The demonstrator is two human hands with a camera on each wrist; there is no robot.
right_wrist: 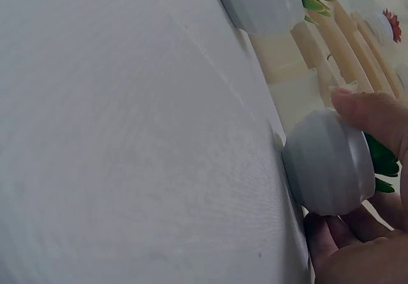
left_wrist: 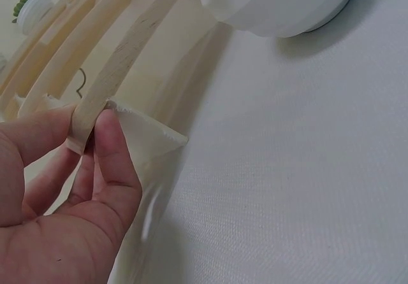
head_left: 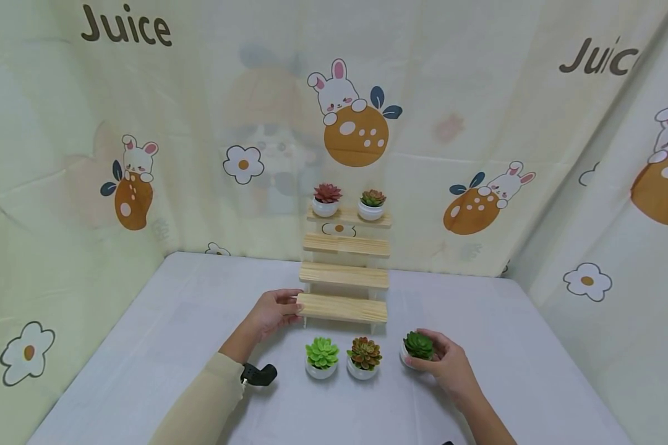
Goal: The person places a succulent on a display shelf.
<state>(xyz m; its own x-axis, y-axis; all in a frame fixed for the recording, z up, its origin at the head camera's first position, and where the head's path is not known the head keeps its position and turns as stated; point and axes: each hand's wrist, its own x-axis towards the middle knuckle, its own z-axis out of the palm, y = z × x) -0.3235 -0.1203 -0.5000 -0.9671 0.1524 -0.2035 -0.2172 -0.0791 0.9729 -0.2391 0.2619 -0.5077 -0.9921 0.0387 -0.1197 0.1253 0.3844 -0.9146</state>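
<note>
My left hand (head_left: 273, 314) pinches the left end of the lowest wooden shelf (head_left: 342, 308) of a tiered display stand, thumb and fingers on either side of the board in the left wrist view. At the right, my right hand (head_left: 448, 364) grips a dark green potted succulent (head_left: 419, 345) around its white pot (right_wrist: 328, 163), which is at the tablecloth. A bright green succulent (head_left: 321, 353) and a brown-red succulent (head_left: 364, 355), both in white pots, stand side by side in front of the stand. Two more, a red succulent (head_left: 327, 193) and a green-red succulent (head_left: 372, 198), sit on the top shelf.
The white-covered table (head_left: 200, 290) ends at a printed curtain (head_left: 200, 204) behind the stand, with more curtain along both sides. The two middle shelves (head_left: 345, 275) hold no pots. A black band with a camera (head_left: 258, 374) sits on the left wrist.
</note>
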